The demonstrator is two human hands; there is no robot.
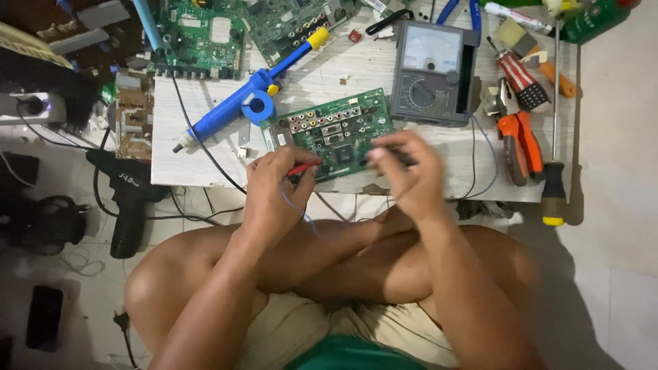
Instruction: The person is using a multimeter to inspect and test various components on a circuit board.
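A low whitewashed board (356, 75) sits on a pale tiled floor, cluttered with tools — a grey analog meter (433, 72), a blue desoldering pump (240, 106), orange pliers (521, 140). A green circuit board (336, 131), studded with round jacks, lies at its near edge. The left hand (277, 188) pinches a red probe (299, 168) against it; the right hand (408, 171) grips a black probe (391, 156) — blurred.
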